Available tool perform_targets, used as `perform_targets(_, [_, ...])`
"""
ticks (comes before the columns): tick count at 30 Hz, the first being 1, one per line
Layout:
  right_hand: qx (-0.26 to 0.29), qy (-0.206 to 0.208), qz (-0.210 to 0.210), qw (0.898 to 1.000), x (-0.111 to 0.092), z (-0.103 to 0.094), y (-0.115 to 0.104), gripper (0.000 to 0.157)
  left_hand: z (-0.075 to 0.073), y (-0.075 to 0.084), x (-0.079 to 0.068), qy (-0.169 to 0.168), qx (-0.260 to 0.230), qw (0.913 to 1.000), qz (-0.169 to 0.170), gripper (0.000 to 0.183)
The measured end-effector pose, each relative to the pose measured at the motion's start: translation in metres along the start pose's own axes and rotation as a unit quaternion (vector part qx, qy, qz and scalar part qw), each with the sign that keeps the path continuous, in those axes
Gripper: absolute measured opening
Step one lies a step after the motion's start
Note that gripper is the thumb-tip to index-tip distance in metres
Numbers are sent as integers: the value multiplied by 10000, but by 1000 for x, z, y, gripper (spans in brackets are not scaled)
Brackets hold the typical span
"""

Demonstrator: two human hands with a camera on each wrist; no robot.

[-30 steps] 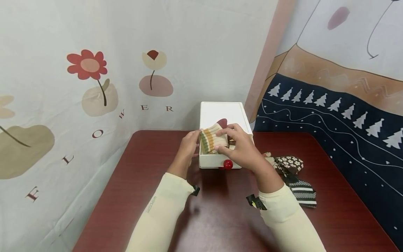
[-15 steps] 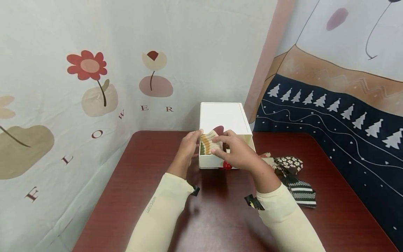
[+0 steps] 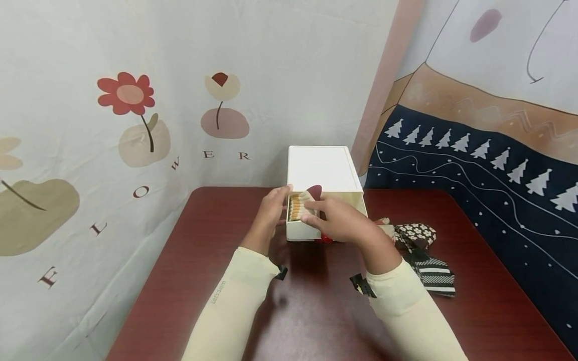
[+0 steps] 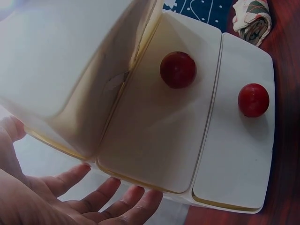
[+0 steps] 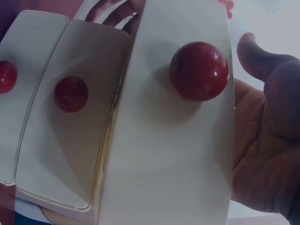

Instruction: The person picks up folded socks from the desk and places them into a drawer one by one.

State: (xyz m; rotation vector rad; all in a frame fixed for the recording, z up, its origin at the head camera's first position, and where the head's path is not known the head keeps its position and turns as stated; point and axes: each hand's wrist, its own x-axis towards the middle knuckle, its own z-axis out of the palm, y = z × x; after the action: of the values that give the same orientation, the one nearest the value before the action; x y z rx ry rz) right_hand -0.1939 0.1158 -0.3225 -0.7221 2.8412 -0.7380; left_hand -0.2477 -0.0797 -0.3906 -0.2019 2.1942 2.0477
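A small white drawer unit [image 3: 320, 168] stands at the back of the table with its top drawer [image 3: 299, 232] pulled out. Inside that drawer sits a folded sock [image 3: 295, 206], cream with yellow and green stripes and a dark red patch. My right hand [image 3: 340, 215] pinches its right side between thumb and fingers; in the right wrist view the drawer front with its red knob [image 5: 199, 71] hides those fingers. My left hand [image 3: 266, 213] touches the unit's left side with fairly straight, spread fingers [image 4: 105, 192], its thumb up by the drawer's edge.
More socks lie on the table to the right: a dark floral one [image 3: 413, 233] and a black-and-white striped one [image 3: 435, 276]. Two lower drawers with red knobs [image 4: 178, 69] are closed. Printed cloth walls [image 3: 253, 60] rise behind the dark red table [image 3: 316, 311].
The striped sock has gone down into the drawer and lies flatter. My right hand has moved slightly left and lower with it. My left hand has stayed in place.
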Motion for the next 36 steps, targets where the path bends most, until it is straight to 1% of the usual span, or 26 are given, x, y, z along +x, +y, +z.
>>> perform_targets(5, [-262, 38, 344, 9991, -6, 0, -6, 53, 0, 0, 1, 4, -58, 10000, 6, 65])
perform_targets(8, [-480, 259, 400, 9977, -9, 0, -8, 50, 1, -1, 1, 11, -47, 10000, 0, 65])
perform_targets(12, [-518, 723, 212, 9958, -11, 0, -9, 42, 1, -2, 2, 8, -39, 10000, -23, 67])
perform_targets(14, [-404, 791, 114, 9960, -11, 0, -10, 39, 1, -2, 2, 9, -39, 10000, -34, 67])
perform_targets(16, [-312, 755, 69, 9966, -9, 1, -10, 41, 1, -2, 2, 11, -24, 10000, -42, 67])
perform_targets(20, [-236, 506, 131, 9984, -7, 3, -11, 48, 2, -2, 2, 17, 15, 10000, -48, 66])
perform_targets(25, [-225, 292, 210, 9991, -4, 4, -9, 48, 2, -3, 2, 13, 55, 10000, -42, 67])
perform_targets(31, [-181, 137, 276, 9994, -2, 5, -8, 51, 1, -2, 1, 44, 165, 9998, -36, 67])
perform_targets(36, [-175, 28, 279, 9995, 0, 6, -7, 53, -1, -2, 2, 72, 134, 9999, -38, 66])
